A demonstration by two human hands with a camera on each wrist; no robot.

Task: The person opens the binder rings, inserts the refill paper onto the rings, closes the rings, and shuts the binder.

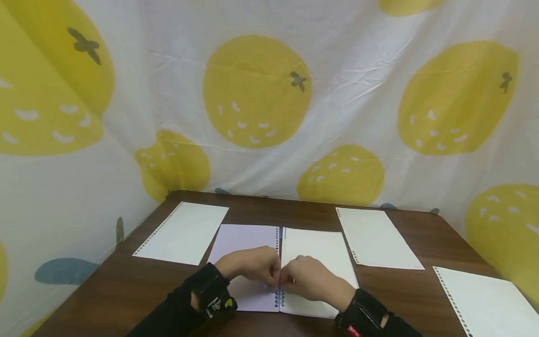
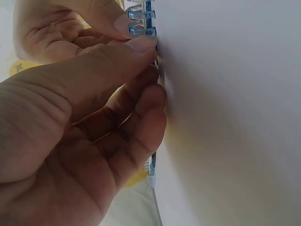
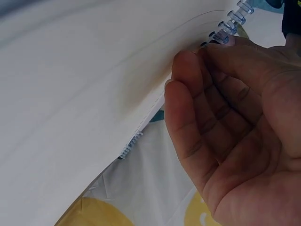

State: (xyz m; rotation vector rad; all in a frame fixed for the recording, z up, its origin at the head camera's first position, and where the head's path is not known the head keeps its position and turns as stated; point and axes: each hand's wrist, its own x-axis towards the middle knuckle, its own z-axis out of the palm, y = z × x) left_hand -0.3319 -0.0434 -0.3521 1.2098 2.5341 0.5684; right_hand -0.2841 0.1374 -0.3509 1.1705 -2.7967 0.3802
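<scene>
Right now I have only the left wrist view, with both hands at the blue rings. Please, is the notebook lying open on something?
Observer: Yes, the head view shows the notebook lying open on a dark brown table.
Operator: Thank you. Are some loose papers also near it?
Observer: Three: the left sheet to its left, and on its right the farther sheet and the nearer sheet.
Operator: And on which part of the rings are the hands?
Observer: The left hand and right hand meet closer to the person's end than to the far end.
</scene>
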